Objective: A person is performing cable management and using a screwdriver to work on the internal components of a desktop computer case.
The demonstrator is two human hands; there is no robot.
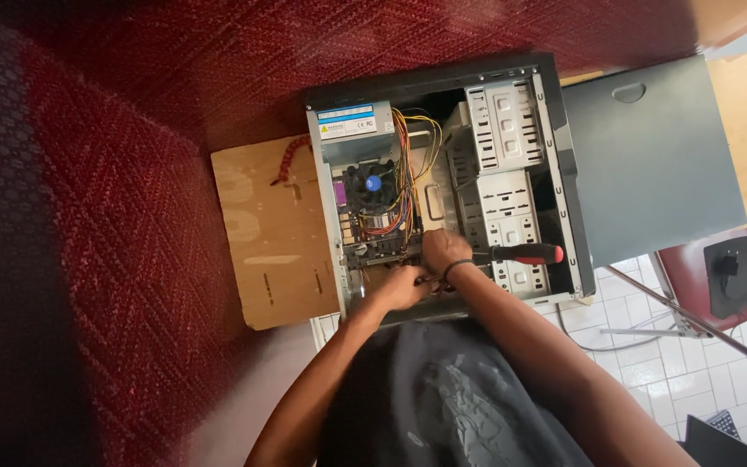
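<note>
Dim indoor light; left edge dark, blurred.

The person wears a dark grey shirt [451,398] with a faint, lighter print across the front, its cloth creased in soft folds. Both arms are bare from the shirt out to the hands, with no sleeve showing past the upper arm. A thin dark band [453,269] circles the wrist just behind the right hand [444,249], while the wrist behind the left hand [402,288], on the shirt's other side, carries nothing.
</note>
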